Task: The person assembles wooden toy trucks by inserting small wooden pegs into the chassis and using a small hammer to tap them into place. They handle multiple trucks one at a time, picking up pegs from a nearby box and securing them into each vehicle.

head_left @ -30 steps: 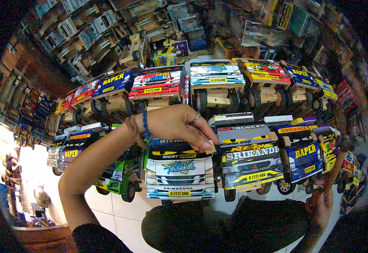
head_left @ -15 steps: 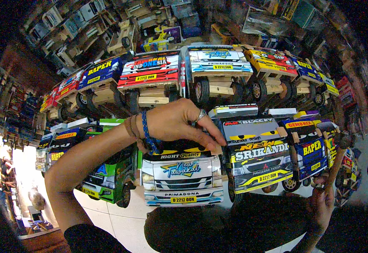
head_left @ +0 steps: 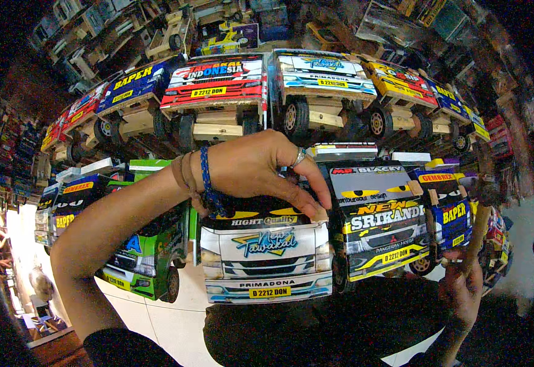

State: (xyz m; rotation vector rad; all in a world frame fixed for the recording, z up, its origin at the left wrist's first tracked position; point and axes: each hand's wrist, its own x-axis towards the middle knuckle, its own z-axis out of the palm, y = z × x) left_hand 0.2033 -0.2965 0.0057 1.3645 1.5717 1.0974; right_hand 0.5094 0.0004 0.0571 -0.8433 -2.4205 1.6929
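In the middle stands a wooden toy truck (head_left: pixel 267 269) with a white and light-blue printed front. My left hand (head_left: pixel 254 165) reaches over its dark windscreen. Thumb and finger pinch a small wooden block (head_left: pixel 320 215) at the cab's upper right corner. My right hand (head_left: pixel 462 284), at the lower right, is closed around the wooden handle of a hammer (head_left: pixel 479 235). The hammer's head is up, dark and blurred, in front of the trucks at the right. Beside the white truck stands a grey, black and yellow toy truck (head_left: pixel 380 226).
A green toy truck (head_left: pixel 141 257) stands left of the white one. Behind, a second row includes a red toy truck (head_left: pixel 215 82) and a white-blue toy truck (head_left: pixel 325 73). Wooden parts fill the background. Pale floor tiles (head_left: pixel 175 330) show below, beside my dark-clothed lap (head_left: pixel 316 330).
The front trucks appear slightly larger, and the back row sits higher in view. My left hand keeps its pinch at the cab corner. My right hand and the hammer have shifted slightly left and up.
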